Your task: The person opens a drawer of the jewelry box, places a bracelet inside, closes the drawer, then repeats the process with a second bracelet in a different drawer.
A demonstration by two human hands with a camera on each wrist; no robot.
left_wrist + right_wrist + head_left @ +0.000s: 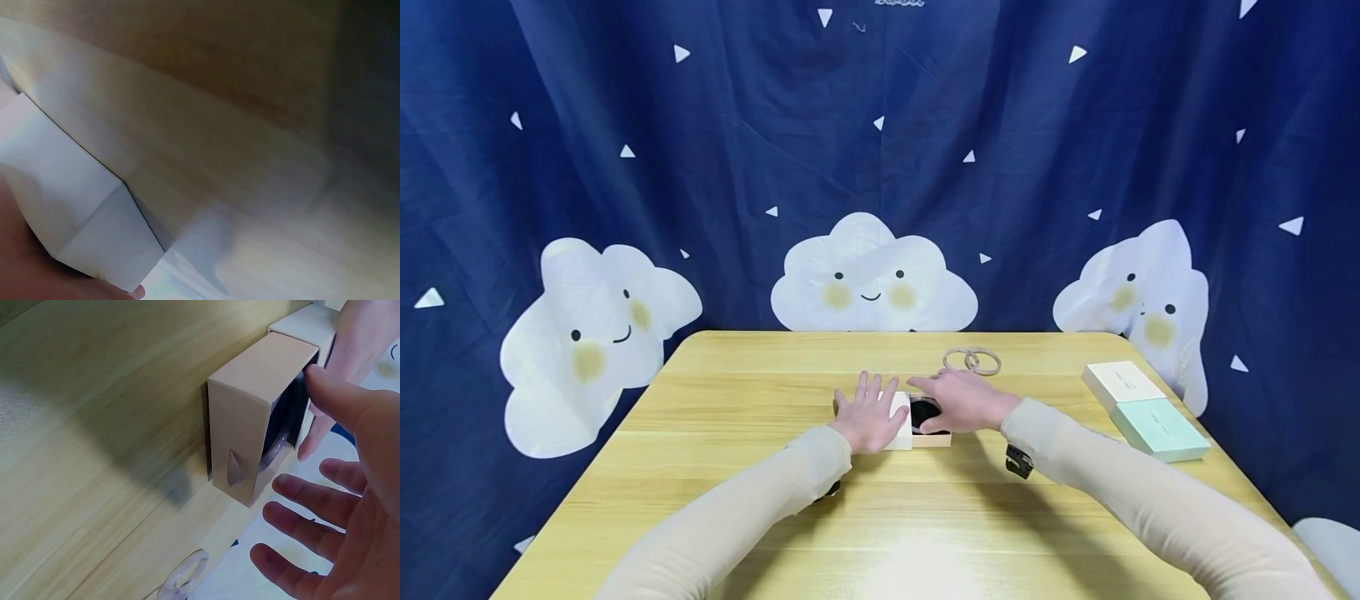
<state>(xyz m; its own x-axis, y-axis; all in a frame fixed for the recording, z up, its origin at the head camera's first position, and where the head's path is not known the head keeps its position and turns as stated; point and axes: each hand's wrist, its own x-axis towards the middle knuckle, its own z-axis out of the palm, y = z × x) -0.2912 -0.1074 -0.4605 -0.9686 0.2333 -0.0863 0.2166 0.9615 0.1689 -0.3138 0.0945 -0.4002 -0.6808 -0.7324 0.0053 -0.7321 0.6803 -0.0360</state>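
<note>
Near the middle of the table, a small box has a white sleeve and a pink drawer partly slid out to the right. Fingers spread, my left hand lies flat over the sleeve. Inside the drawer are a black lining and a pale bangle, seen from the side in the right wrist view. My right hand reaches over the drawer with its thumb tip at the lining and the other fingers apart. The left wrist view shows the sleeve with the left hand along its lower edge.
Two linked-looking pale bangles lie behind the right hand. At the right table edge, a white box and a mint green box sit end to end. A dark blue curtain with cloud prints hangs behind the table.
</note>
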